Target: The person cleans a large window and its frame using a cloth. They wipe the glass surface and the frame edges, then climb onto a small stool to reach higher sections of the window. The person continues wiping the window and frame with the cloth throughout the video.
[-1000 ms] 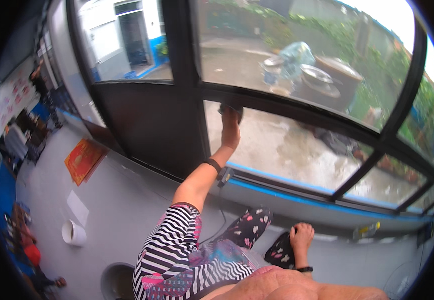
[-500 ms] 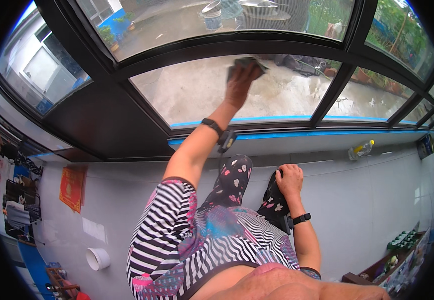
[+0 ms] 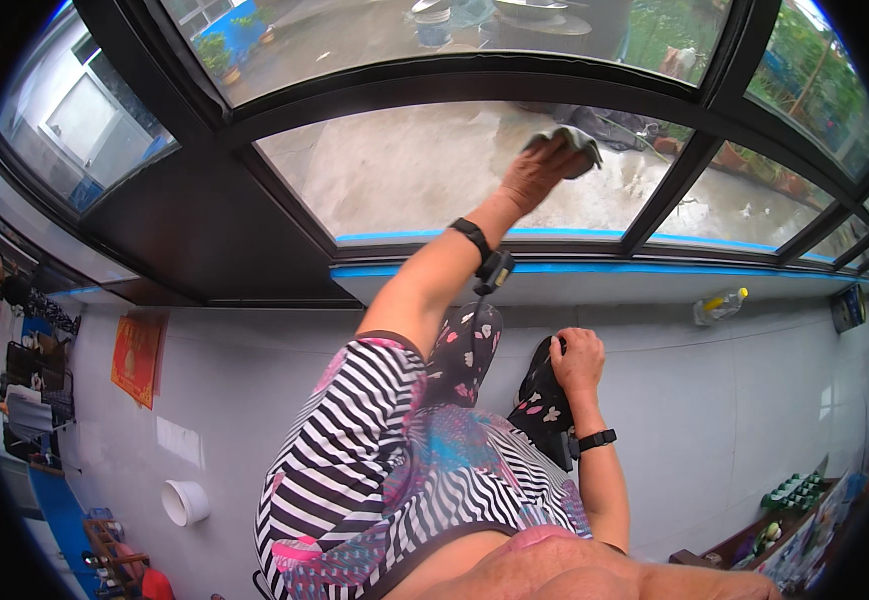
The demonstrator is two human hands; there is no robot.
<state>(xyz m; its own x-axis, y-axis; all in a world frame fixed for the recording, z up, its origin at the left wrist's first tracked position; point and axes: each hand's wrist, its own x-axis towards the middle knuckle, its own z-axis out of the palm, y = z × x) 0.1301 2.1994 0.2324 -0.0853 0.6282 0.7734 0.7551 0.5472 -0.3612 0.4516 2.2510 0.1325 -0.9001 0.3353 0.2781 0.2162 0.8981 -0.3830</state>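
Note:
My left arm reaches forward to a low glass window pane (image 3: pixel 384 165) in a dark frame. My left hand (image 3: pixel 534 175) is closed on a grey-green cloth (image 3: pixel 582 152), which is against the glass in the pane's upper right part. The fingers press over the cloth and partly cover it. On my bent right knee, in dark flower-print trousers (image 3: pixel 544 412), lies my right hand (image 3: pixel 579 360), its fingers loosely spread over the knee and holding nothing. A black strap (image 3: pixel 472 240) with a small device sits on my left wrist.
A blue strip (image 3: pixel 554 270) edges the low sill below the window. By the wall to the right stands a clear bottle with a yellow cap (image 3: pixel 722 305). A white bucket (image 3: pixel 185 502) and a red-orange sheet (image 3: pixel 138 360) are on the left. Green bottles (image 3: pixel 794 490) are at the lower right.
My left hand has slid the cloth to the right and slightly downward over the pane, the arm swinging along. My right hand stays on the knee.

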